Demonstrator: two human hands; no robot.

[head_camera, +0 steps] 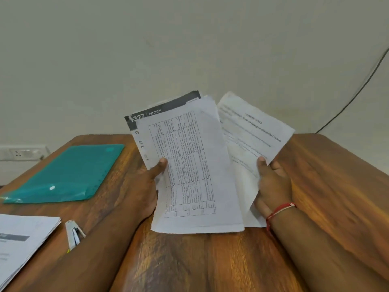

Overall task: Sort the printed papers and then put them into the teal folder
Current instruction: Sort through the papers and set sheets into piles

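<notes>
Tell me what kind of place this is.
Probably an office or home study desk: a wooden table carries a teal folder and a stapler, and printed papers are held above it.

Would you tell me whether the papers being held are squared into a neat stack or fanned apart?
Fanned apart: the papers splay at different angles, the left hand and right hand each pinching some.

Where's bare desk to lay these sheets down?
Widest bare patch: the desk right of the right arm. A smaller one lies between it and the left arm, this side of the held sheets. Left is crowded: folder, stack, stapler.
</notes>
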